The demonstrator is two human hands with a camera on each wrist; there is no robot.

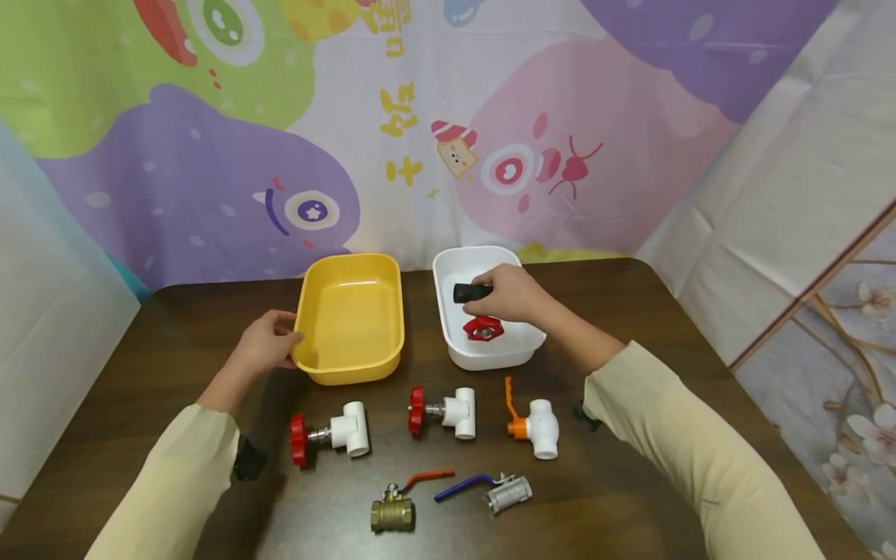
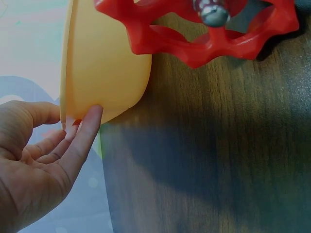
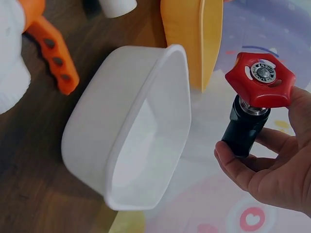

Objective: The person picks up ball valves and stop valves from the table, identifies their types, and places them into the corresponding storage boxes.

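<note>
My right hand (image 1: 514, 294) holds a black valve (image 1: 472, 293) with a red handwheel (image 1: 484, 329) above the white tray (image 1: 493, 362). In the right wrist view, the fingers curl round the black body (image 3: 241, 131) of this valve, and the wheel faces the camera. At the left, my left hand (image 1: 266, 342) pinches the near left rim of the yellow tray (image 1: 350, 373). The left wrist view has the thumb at the rim and a fingertip (image 2: 95, 114) against the tray's outer wall.
Nearer on the brown table (image 1: 231, 529) lie two white tee valves (image 1: 350, 430) (image 1: 460, 412) with red wheels, a white valve (image 1: 542, 429) with an orange lever, a brass valve (image 1: 392, 513) with a red lever and a silver valve (image 1: 509, 493) with a blue lever. A cartoon curtain (image 1: 420, 218) hangs behind.
</note>
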